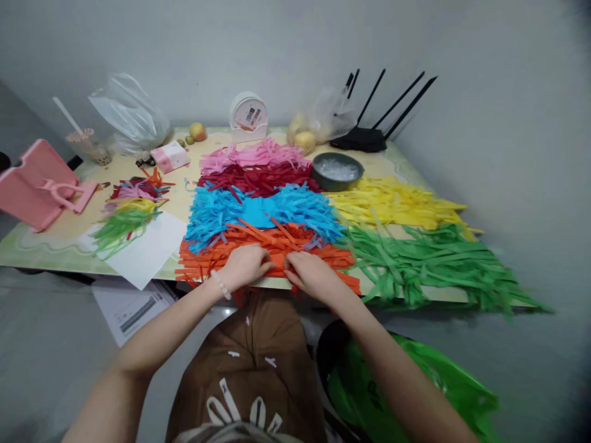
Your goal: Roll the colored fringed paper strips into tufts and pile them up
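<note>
Orange fringed strips (210, 258) lie along the table's front edge. My left hand (247, 264), with a beaded bracelet at the wrist, is on their middle, fingers curled and pinching the orange material. Just to its right my right hand (307, 271) also pinches the orange material, with a small gap between the hands. Behind the orange lie blue fringed strips (261, 212), then dark red (258, 179) and pink ones (258, 155). Yellow strips (397, 203) and green strips (425, 261) spread out on the right.
A dark bowl (337, 171) stands behind the yellow strips, near a black router (360, 139). At left are a pink stand (41, 184), a lidded cup (95, 147), a small multicoloured bundle (127, 215) and white paper (148, 252). A green bag (415, 381) is below right.
</note>
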Demonstrator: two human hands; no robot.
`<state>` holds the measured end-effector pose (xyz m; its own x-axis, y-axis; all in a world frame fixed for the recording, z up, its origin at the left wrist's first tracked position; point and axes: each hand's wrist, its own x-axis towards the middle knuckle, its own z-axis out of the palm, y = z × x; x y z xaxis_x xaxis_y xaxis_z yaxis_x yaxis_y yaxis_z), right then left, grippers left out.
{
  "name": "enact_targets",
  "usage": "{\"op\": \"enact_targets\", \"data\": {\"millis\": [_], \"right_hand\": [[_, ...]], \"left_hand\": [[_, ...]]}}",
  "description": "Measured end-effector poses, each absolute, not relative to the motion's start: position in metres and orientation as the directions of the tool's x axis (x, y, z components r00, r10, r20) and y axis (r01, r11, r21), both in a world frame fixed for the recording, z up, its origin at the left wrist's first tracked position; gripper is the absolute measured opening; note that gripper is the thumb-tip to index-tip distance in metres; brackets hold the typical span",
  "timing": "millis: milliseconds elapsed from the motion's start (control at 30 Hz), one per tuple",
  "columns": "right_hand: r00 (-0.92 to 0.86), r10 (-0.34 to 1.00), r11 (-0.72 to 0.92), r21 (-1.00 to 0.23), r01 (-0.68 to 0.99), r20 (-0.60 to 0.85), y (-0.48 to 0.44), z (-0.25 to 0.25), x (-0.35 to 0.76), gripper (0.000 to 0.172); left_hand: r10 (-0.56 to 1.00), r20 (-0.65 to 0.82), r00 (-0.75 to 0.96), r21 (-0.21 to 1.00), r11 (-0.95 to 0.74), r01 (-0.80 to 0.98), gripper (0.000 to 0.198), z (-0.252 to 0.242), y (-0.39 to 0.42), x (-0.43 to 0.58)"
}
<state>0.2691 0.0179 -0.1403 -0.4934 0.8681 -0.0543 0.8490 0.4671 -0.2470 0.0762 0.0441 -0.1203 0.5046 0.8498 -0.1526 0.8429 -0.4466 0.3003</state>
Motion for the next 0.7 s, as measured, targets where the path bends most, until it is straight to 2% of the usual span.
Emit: {"op": "enact_targets", "data": {"millis": [333,433,500,567,633,700], "right_hand": [[-0.489,0.872,0.473,-0.281,0.835,0.014,0.017,-0.136,0.272,0.007],[-0.465,0.872,0.489,-0.344,0.802,0.155,-0.001,-0.13,0.266,0.016],[-0.463,0.838,0.545,-0.413,0.73,0.287,-0.017,-0.131,0.254,0.021],[-0.482,0.8,0.599,-0.427,0.678,0.356,-0.028,-0.14,0.238,0.029],[-0.507,0.803,0.596,-0.388,0.703,0.315,-0.032,-0.153,0.222,0.038],[-0.495,0.843,0.538,-0.363,0.761,0.21,-0.028,-0.165,0.21,0.046]], "left_hand": [[0.852,-0.138,0.505,0.302,-0.449,0.841,0.021,-0.123,0.045,0.075],[0.876,-0.098,0.473,0.327,-0.42,0.846,0.02,-0.129,0.044,0.073],[0.895,-0.068,0.441,0.356,-0.391,0.849,0.017,-0.133,0.045,0.069],[0.91,-0.038,0.413,0.393,-0.367,0.844,0.014,-0.136,0.046,0.066],[0.918,0.005,0.397,0.43,-0.36,0.828,0.013,-0.138,0.046,0.063],[0.919,0.07,0.388,0.462,-0.375,0.804,0.012,-0.137,0.042,0.061]]}}
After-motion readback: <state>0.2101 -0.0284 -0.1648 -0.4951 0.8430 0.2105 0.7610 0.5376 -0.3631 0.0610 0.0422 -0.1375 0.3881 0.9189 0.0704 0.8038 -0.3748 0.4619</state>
